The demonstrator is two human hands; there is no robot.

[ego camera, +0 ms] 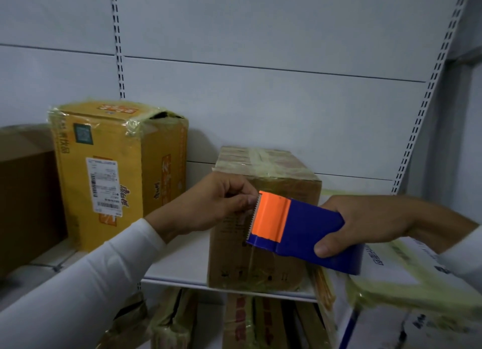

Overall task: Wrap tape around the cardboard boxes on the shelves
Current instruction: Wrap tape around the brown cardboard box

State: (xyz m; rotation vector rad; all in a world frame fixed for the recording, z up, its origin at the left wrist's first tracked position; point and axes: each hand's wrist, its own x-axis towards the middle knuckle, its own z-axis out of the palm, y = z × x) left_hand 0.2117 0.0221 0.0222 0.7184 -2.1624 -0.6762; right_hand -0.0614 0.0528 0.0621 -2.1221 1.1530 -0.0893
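- A plain brown box stands at the far left, at about 9 o'clock, cut off by the frame edge.
- Just to its right stands a tall yellow box with a white shipping label on its front and wrinkled clear tape over its top corners.
- The white shelf carries these boxes; its grey back wall has slotted rails running up it.
- The left hand, in a white sleeve, reaches in from 7 o'clock; its fingers are curled together, pinching the tape end at the toothed edge of the dispenser, against the front of the middle box.
- The brown cardboard box, the one being taped, stands at the centre on the shelf's front edge, with yellowish tape bands already across its top.
- The tape dispenser, blue with an orange front plate, is held in front of that box's upper right part.
- The right hand comes in from 3 o'clock; its fingers are clamped around the dispenser's blue body, thumb underneath.
- A white box with blue print and greenish tape lies at 4 o'clock, under the right forearm.
- More taped boxes sit on the level below, at 6 o'clock.
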